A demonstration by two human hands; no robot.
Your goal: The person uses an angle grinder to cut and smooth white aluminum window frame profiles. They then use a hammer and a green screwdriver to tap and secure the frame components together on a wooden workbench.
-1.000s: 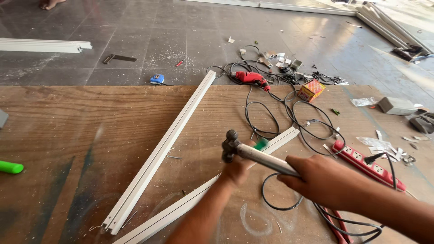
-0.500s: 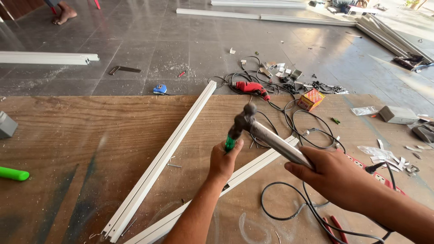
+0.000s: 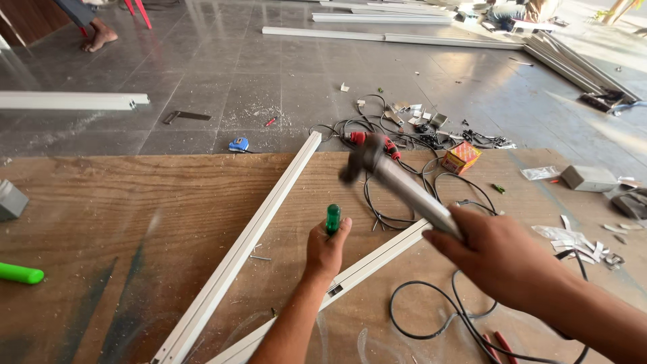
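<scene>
While the left hand (image 3: 325, 251) clasps a green-handled screwdriver (image 3: 333, 218) upright on the lower white frame strip (image 3: 377, 259), fingers closed round it, the right hand (image 3: 495, 253) grips a raised hammer (image 3: 397, 183). A glancing blow could strike the thumb; the tip might also skid off the strip and gouge the plywood board (image 3: 135, 202).

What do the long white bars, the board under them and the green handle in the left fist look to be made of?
The white bars look like painted or coated metal: straight, hollow-looking profiles with a matt finish, though rigid plastic is possible. The board seems to be plywood, with brown grain streaks and a worn, dusty surface. The green handle in the left hand looks like translucent, glossy plastic.
</scene>
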